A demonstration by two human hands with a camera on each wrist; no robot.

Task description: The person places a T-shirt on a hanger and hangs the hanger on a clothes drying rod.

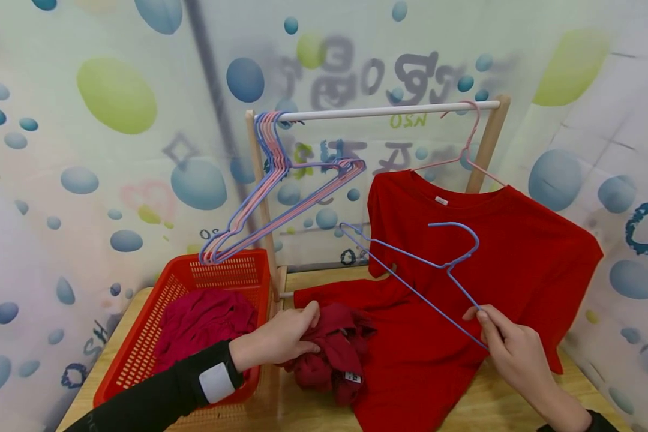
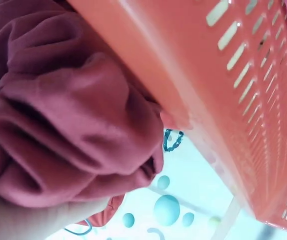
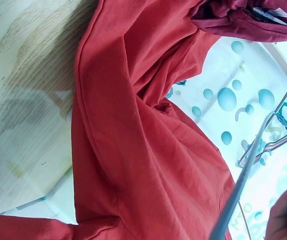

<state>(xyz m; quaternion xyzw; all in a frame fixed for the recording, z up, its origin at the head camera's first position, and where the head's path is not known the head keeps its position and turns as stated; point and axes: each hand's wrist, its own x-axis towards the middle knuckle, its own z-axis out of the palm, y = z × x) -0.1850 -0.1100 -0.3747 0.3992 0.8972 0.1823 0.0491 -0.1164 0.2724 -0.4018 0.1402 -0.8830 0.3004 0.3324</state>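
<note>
My left hand (image 1: 281,342) grips a crumpled dark red garment (image 1: 332,354) lying on the wooden table (image 1: 297,414) beside the red plastic basket (image 1: 140,354). The left wrist view is filled by that bunched garment (image 2: 68,120) and the basket wall (image 2: 223,95). My right hand (image 1: 510,348) pinches the lower bar of a blue wire hanger (image 1: 426,270), held in the air over a bright red T-shirt (image 1: 480,258). That shirt hangs on a pink hanger (image 1: 467,153) from the white rail (image 1: 389,111) and drapes onto the table. In the right wrist view the shirt (image 3: 148,150) and the hanger wire (image 3: 238,190) show.
Several blue and pink hangers (image 1: 281,186) hang bunched at the rail's left end. More dark red clothing (image 1: 200,321) fills the basket. Wooden rack posts (image 1: 488,144) stand at each end. A printed bubble-pattern curtain (image 1: 102,150) surrounds the table on three sides.
</note>
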